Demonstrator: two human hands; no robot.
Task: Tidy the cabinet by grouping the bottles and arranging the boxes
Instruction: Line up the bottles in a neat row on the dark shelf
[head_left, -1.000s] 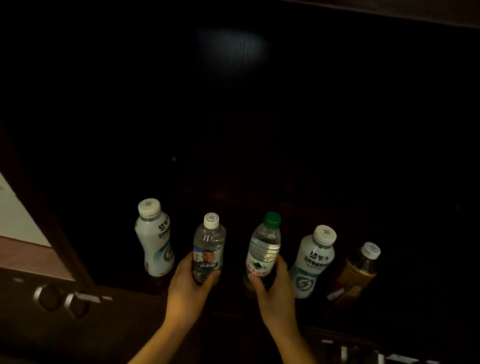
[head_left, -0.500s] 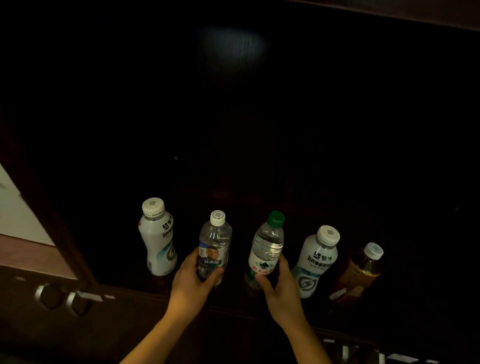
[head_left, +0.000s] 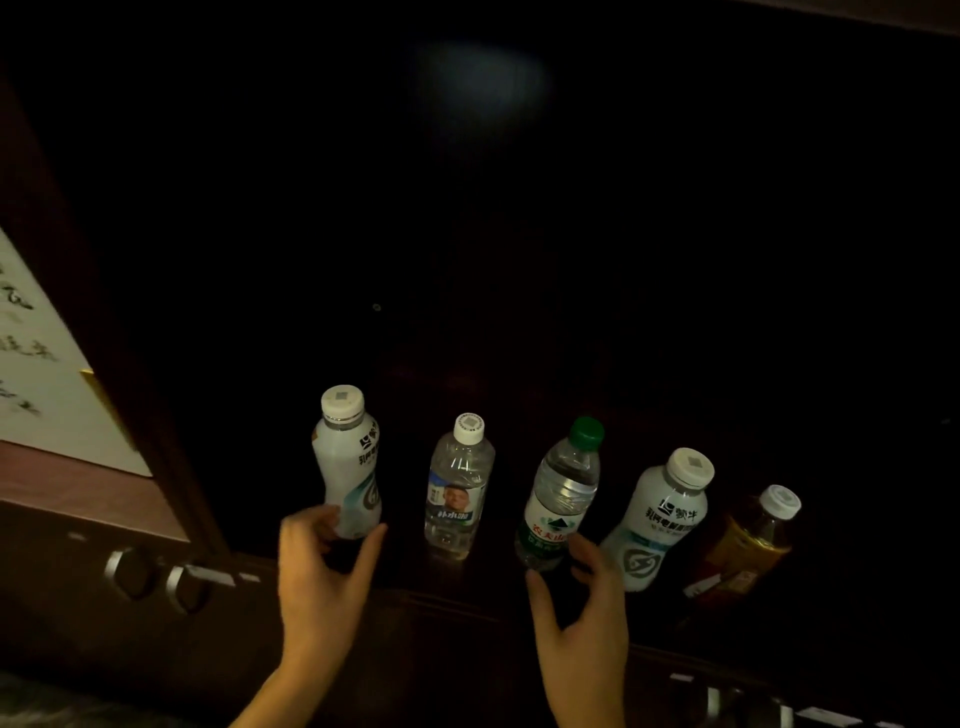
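Five bottles are standing in a row on the dark wooden cabinet shelf (head_left: 467, 587). Left hand (head_left: 322, 577) is hovering, grip released, fingers curled at the base of the white curvy milk bottle (head_left: 349, 465). Right hand (head_left: 582, 608) is spreading open beside the green-capped clear water bottle (head_left: 561, 499), holding nothing.

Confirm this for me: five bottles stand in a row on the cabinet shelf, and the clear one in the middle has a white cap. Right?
One detail is wrong. The head view shows the five bottles in a row on the cabinet shelf, but the middle bottle has a green cap. The white-capped clear bottle stands just left of it.
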